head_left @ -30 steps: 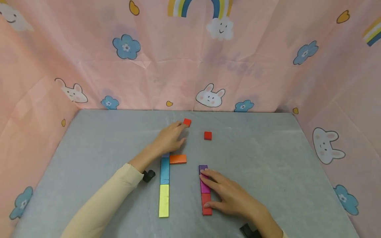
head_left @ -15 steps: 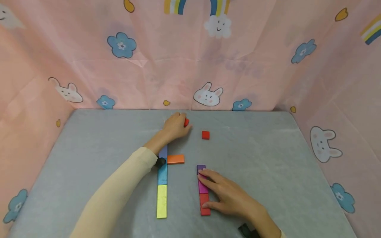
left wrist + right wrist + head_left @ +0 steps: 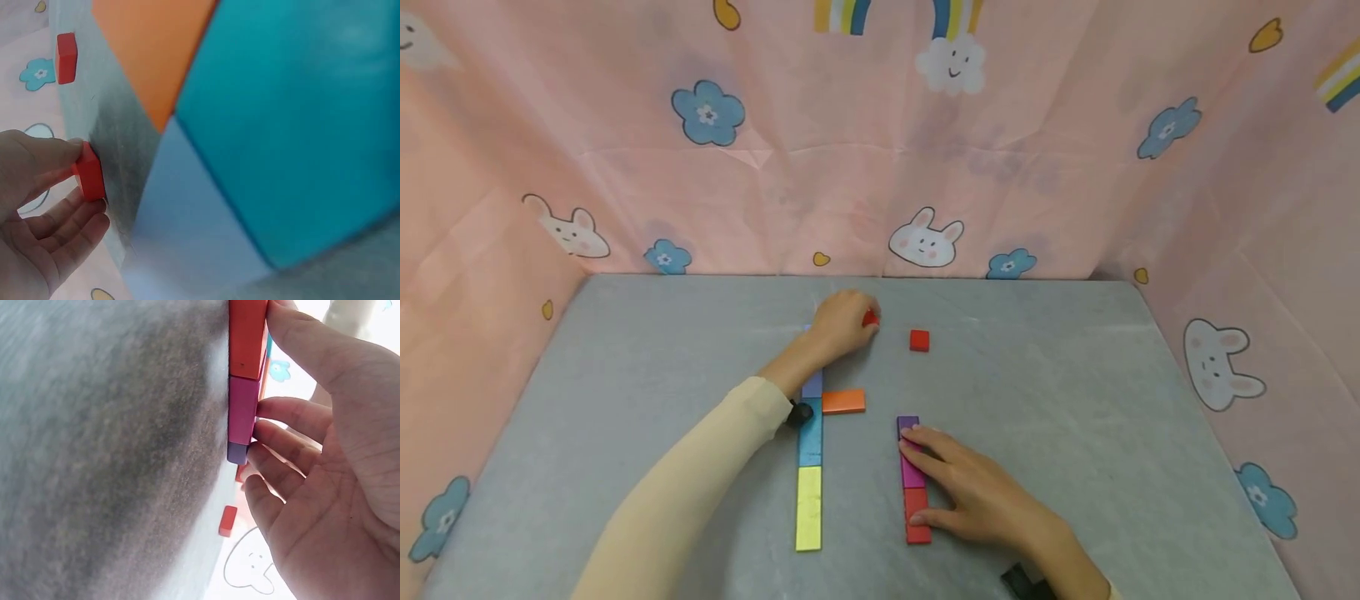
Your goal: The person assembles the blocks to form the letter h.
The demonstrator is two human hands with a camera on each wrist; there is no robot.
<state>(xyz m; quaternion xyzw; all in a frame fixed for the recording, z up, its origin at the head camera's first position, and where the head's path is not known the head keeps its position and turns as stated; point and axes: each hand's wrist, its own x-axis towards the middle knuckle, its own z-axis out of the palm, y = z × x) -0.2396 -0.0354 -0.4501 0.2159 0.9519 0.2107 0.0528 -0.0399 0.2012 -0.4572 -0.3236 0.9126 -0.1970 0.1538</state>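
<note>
Near the far side of the table, my left hand [image 3: 841, 323] pinches a small red block [image 3: 91, 175] between thumb and fingertips. Below its wrist runs a column made of a periwinkle block [image 3: 812, 384], a blue block [image 3: 810, 435] and a yellow block [image 3: 808, 508]. An orange block [image 3: 844, 402] juts right from that column. My right hand [image 3: 988, 492] rests on a second column with relaxed fingers. Its thumb lies on the red oblong block [image 3: 917, 532], its fingertips on the magenta block [image 3: 912, 475] and purple block [image 3: 907, 422].
Another small red block [image 3: 919, 341] lies right of my left hand. The grey tabletop [image 3: 1060, 375] ends against a pink patterned curtain [image 3: 820, 183] at the back and sides. Part of the left column is hidden under my left forearm.
My left hand has reached farther out and to the right, and its fingers have closed around the small red block, drawing it slightly nearer. The right hand stays put.
</note>
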